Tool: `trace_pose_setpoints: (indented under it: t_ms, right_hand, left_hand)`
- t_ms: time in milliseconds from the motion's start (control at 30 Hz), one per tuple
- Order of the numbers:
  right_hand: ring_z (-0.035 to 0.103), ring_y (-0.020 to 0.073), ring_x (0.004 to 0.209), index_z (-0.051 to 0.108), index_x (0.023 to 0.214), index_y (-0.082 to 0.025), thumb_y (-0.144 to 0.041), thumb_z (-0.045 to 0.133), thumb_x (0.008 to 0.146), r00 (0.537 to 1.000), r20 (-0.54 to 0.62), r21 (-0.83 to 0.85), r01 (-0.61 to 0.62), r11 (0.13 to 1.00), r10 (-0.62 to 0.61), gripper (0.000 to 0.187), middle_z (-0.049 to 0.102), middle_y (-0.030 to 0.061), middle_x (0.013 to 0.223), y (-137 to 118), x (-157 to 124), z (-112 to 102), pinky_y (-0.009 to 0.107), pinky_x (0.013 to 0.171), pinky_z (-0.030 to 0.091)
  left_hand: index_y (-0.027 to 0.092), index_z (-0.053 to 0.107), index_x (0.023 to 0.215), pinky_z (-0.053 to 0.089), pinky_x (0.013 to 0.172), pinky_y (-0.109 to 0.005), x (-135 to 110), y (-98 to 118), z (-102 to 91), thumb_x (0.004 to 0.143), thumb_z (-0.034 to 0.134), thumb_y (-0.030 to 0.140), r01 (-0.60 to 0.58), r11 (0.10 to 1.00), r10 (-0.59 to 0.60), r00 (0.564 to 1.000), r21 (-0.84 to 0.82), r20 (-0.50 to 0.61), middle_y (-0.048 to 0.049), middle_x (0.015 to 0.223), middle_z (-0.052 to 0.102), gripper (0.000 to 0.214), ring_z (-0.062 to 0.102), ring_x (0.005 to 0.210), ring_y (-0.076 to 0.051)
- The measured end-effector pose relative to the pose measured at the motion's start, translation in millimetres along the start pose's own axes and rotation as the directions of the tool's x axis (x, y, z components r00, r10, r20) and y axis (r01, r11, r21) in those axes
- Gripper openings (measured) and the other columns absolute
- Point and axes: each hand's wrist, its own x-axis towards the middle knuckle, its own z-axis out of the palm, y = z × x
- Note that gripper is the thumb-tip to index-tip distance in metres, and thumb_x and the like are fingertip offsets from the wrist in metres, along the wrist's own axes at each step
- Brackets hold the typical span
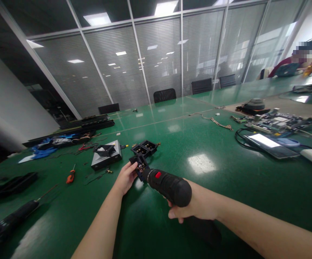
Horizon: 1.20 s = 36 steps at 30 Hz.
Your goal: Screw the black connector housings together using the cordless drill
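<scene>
My right hand [191, 203] is wrapped round a black cordless drill [169, 187] with a red switch on top. The drill's front end points away to the left, at a small black plastic housing [140, 166]; whether its bit touches is hidden. My left hand [127, 176] grips that housing by its left edge, thumb on top. Small brass-coloured parts show inside it. Just beyond lies a pair of similar black housings [145, 147], with brass-coloured bits inside. To the left, a grey box [107, 158] carries another black plastic piece [104, 150].
An orange screwdriver [70, 177] and a long black power tool [10, 219] lie on the green table [156, 230] at left. Blue gloves [44, 151] and dark strips are behind. At right are a phone [269, 144], cables and circuit boards [280, 122]. A person [285, 66] sits far right.
</scene>
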Motion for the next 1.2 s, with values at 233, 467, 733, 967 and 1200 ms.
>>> trace_pose_setpoints:
  t_ms: [233,467,733,967,1200]
  right_hand:
    - [0.068,0.0141,0.062,0.062,0.096,-0.017,-0.025,0.089,0.073,1.000,0.002,0.005,-0.016,1.000,0.016,0.037,0.070,0.0004,0.082,-3.0,-0.4,0.4,0.025,0.058,0.053]
    - [0.068,0.0139,0.061,0.061,0.099,-0.017,-0.026,0.091,0.071,1.000,-0.001,0.029,-0.010,1.000,0.010,0.041,0.070,0.0002,0.083,-1.6,0.4,1.3,0.024,0.056,0.051]
    - [0.069,0.0150,0.062,0.063,0.100,-0.018,-0.029,0.090,0.072,1.000,-0.011,0.013,-0.014,1.000,0.014,0.040,0.070,0.0014,0.085,4.4,1.1,1.3,0.026,0.057,0.052]
    - [0.069,0.0146,0.062,0.062,0.100,-0.017,-0.027,0.090,0.072,1.000,-0.009,0.015,-0.011,1.000,0.011,0.041,0.070,0.0013,0.088,5.6,0.5,0.5,0.025,0.057,0.052]
    - [0.069,0.0154,0.062,0.062,0.100,-0.017,-0.028,0.091,0.073,1.000,-0.007,0.024,-0.012,1.000,0.012,0.041,0.071,0.0013,0.086,6.6,1.1,-0.2,0.025,0.056,0.052]
  left_hand:
    - [0.016,0.081,0.106,0.056,0.085,-0.034,-0.7,0.8,0.7,0.068,0.099,0.038,0.005,1.000,-0.005,1.000,0.001,-0.003,-0.0100,0.098,0.082,0.047,0.075,0.088,-0.024]
    - [0.016,0.081,0.104,0.056,0.083,-0.033,1.2,-0.9,-1.1,0.068,0.099,0.039,0.000,1.000,0.000,1.000,0.003,-0.003,-0.0094,0.095,0.082,0.047,0.075,0.085,-0.023]
    - [0.016,0.081,0.108,0.056,0.088,-0.036,-0.9,-2.8,0.0,0.069,0.098,0.038,0.001,1.000,-0.001,1.000,-0.015,0.011,-0.0099,0.099,0.082,0.048,0.075,0.088,-0.024]
    - [0.016,0.080,0.109,0.056,0.087,-0.035,0.2,-3.5,-1.1,0.070,0.098,0.036,0.006,1.000,-0.006,1.000,-0.022,0.003,-0.0107,0.100,0.082,0.048,0.075,0.089,-0.024]
    - [0.016,0.081,0.107,0.055,0.085,-0.033,-1.5,-1.4,1.2,0.068,0.099,0.039,0.004,1.000,-0.003,1.000,-0.012,0.004,-0.0087,0.096,0.081,0.048,0.074,0.086,-0.022]
